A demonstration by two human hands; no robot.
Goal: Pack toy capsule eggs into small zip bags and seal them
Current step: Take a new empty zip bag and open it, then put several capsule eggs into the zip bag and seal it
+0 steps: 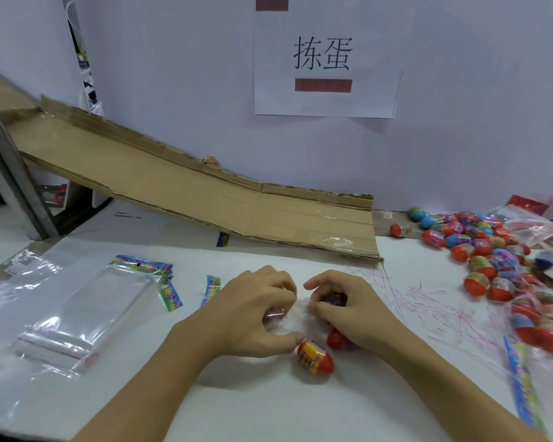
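Head view: while both hands work over the one small bag at table centre, advice for the filling step below.
Left hand point(253, 311): fingers curled down on the clear bag point(288, 320), apparently pinching its film with an egg showing through beneath; best kept as the anchor, mouth held wide.
Right hand point(342, 311): fingers curled round an egg point(334, 299) at the bag's mouth, by the look of it; best fed narrow end first, not forced against the film.
Red egg point(337, 339): tucked under the right palm, touching it; whether inside the bag, cannot tell.
Loose egg point(315, 357): yellow and red, on the table just beside the left thumb, outside the bag; likely next in, so best left within thumb's reach.
Seal: only after every egg sits below the zip line; press from one end across, no film trapped in the track.
Risk: round eggs roll; slippery film may slide from a light pinch.
Egg pile point(492, 250): far right, well apart, supply for later bags.
Spare bags point(77, 317): flat stack at left, near the left forearm, with printed header cards point(144, 264) at their far end.
Cardboard chute point(205, 193): sloping along the wall behind, one egg sitting on its far edge.
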